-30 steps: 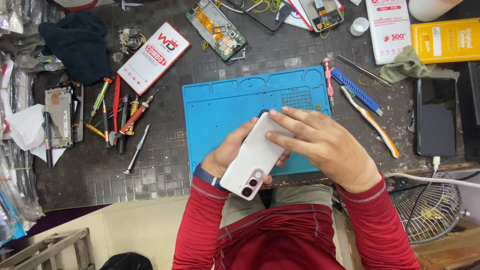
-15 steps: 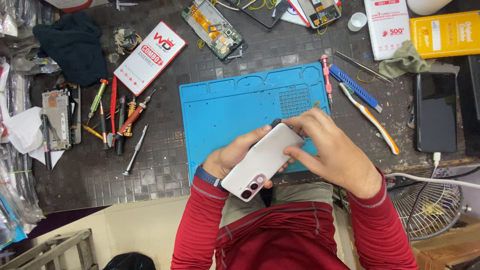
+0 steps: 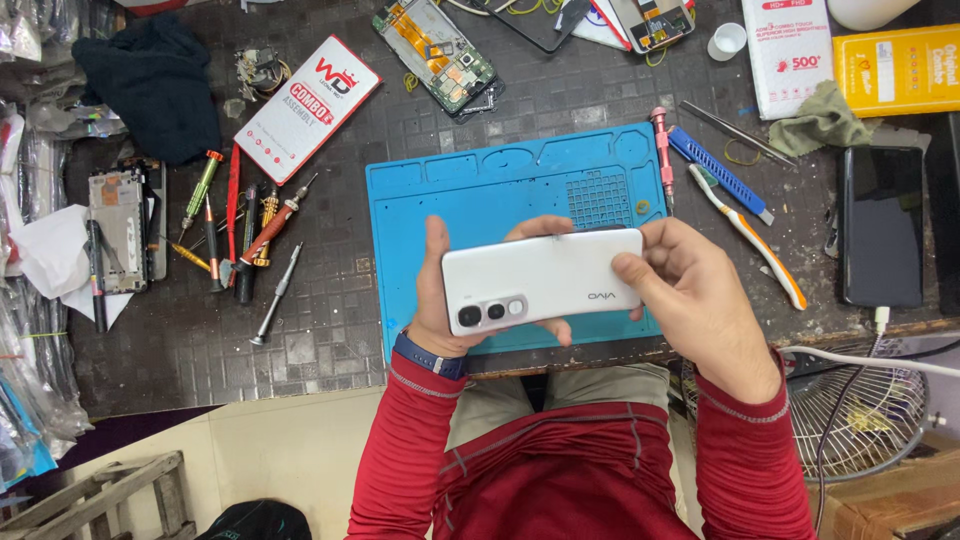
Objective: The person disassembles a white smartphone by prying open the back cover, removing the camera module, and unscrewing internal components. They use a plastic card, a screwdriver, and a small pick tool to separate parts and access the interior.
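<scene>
Hands meet around a slim white smartphone with a smooth glossy back [image 3: 545, 281], held level and face down just above the near edge of a blue rubbery repair mat with moulded compartments [image 3: 480, 185]. The left hand [image 3: 445, 300] cups the end with the camera lenses, thumb raised beside that end and fingers closed underneath; the right hand [image 3: 690, 300] closes on the opposite end, thumb pressed flat on the back cover and fingers curled over the far edge. Both hands are clasped firmly on the phone, with no tool in either. Judging by this, the work looks early: the back cover sits flush and whole, no seam is lifted that I can see, and the mat beneath the grip carries no loose screws or parts. Beyond the grip, across the mat, lies a stripped phone frame with green board and orange flex cable exposed [image 3: 437, 50]. To the left of the left hand, a row of slender metal screwdrivers with red and yellow handles [image 3: 240, 230] lies untouched on the dark, grid-textured table mat [image 3: 330, 300]. To the right of the right hand lie a white and orange plastic toothbrush [image 3: 745, 230], a blue ridged plastic tool [image 3: 715, 170], and further out a black glass-fronted phone on a white cable [image 3: 882, 225].
</scene>
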